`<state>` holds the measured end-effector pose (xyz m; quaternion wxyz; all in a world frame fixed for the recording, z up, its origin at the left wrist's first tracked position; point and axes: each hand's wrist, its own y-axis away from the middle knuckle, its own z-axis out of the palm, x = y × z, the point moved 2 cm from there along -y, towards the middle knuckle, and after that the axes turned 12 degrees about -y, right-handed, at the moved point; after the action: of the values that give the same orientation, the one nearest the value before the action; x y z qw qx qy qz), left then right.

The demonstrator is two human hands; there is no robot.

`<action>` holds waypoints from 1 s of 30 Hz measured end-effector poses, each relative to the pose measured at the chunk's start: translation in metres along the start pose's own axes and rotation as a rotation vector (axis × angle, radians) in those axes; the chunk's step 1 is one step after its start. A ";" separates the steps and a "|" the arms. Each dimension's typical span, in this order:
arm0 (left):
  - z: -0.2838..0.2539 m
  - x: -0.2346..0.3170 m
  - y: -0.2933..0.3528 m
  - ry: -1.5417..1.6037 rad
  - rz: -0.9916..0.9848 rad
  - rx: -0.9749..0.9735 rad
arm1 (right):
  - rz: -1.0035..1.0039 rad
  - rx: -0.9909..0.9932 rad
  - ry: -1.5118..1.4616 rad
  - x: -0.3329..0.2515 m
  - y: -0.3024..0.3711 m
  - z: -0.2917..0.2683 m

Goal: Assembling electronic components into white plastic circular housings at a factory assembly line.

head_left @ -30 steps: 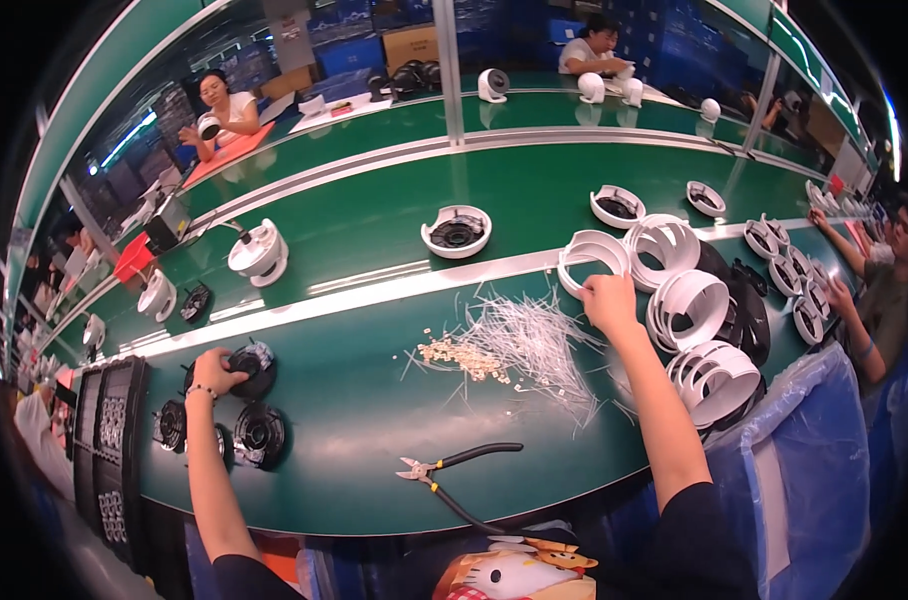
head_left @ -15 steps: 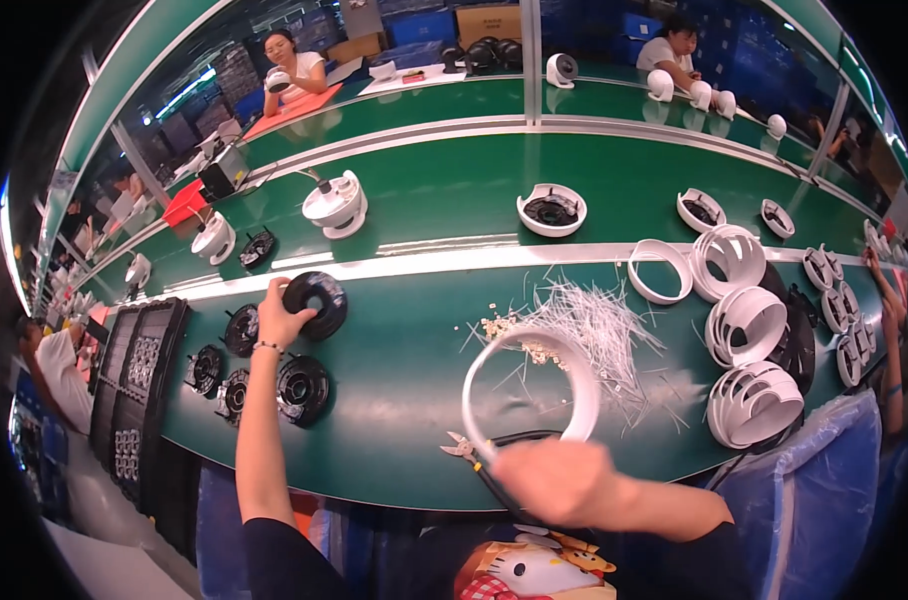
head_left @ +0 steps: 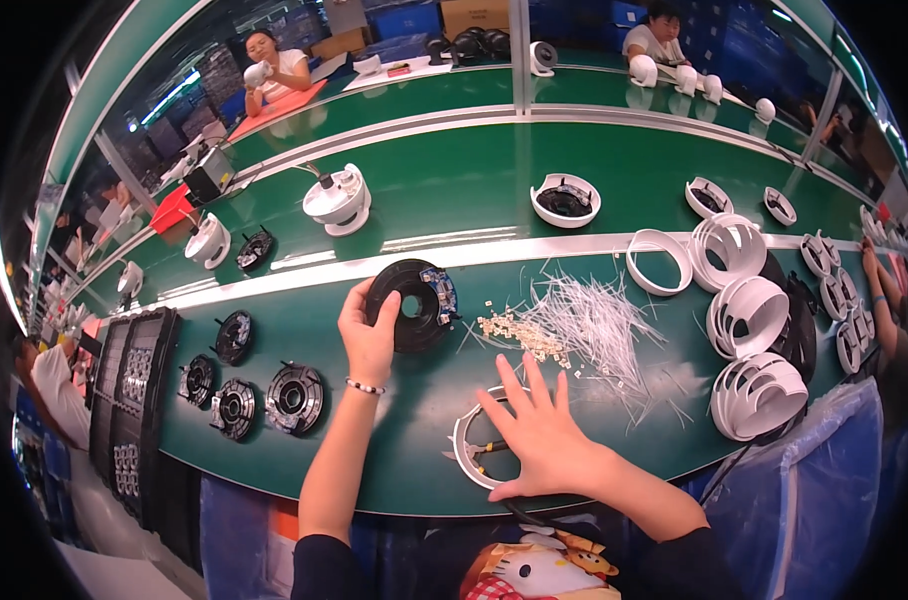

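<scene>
My left hand (head_left: 366,335) grips the left edge of a round black fan housing part (head_left: 426,335), a ring with a centre hole and a blue circuit board along its right side. It is held up over the middle of the bench. My right hand (head_left: 549,440) is open, fingers spread, just above a white plastic ring (head_left: 461,440) that lies near the front edge. Inside that ring a pair of yellow-handled cutters (head_left: 490,447) shows. Part of the ring is hidden under my right hand. Several similar black parts (head_left: 295,398) lie to the left.
White strips (head_left: 594,325) and small beige connectors (head_left: 524,335) form a pile mid-bench. Stacked white rings (head_left: 759,395) stand on the right. Black trays (head_left: 134,375) are at the far left. A conveyor (head_left: 444,190) beyond the rail carries white housings (head_left: 338,200). Co-workers sit across.
My left hand has moved right with the black part, bringing it to mid-bench. My right hand has let go of the white ring, which now lies around the cutters, and its fingers have spread.
</scene>
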<state>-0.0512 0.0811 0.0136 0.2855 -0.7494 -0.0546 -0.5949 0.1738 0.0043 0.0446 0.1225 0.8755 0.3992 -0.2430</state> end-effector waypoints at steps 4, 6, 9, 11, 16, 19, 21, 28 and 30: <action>0.011 0.000 0.013 0.133 -0.010 0.013 | 0.074 -0.101 -0.070 0.003 0.001 0.006; 0.012 -0.005 0.023 0.204 -0.068 0.073 | 0.062 -0.020 -0.119 0.006 0.005 0.006; 0.012 -0.007 0.031 0.302 -0.180 0.071 | 0.002 -0.048 -0.148 0.008 0.000 -0.001; 0.009 -0.009 0.035 0.363 -0.234 0.080 | -0.086 0.210 -0.240 0.013 -0.005 -0.014; 0.034 0.005 0.056 0.527 -0.362 -0.108 | -0.070 0.681 -0.479 0.040 -0.029 -0.026; 0.041 0.009 0.068 0.587 -0.480 -0.224 | -0.118 0.655 -0.467 0.032 -0.050 -0.012; 0.037 0.010 0.065 0.734 -0.548 -0.315 | -0.137 0.668 -0.421 0.030 -0.052 -0.005; 0.040 0.020 0.062 1.071 -0.803 -0.647 | -0.129 0.619 -0.515 0.035 -0.048 0.000; 0.041 0.016 0.062 1.028 -0.803 -0.621 | -0.150 0.612 -0.523 0.034 -0.049 0.000</action>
<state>0.0145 0.0459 0.0003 -0.1916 -0.3435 -0.0131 -0.9193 0.1558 0.0574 0.0259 -0.0642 0.7487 0.3269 -0.5731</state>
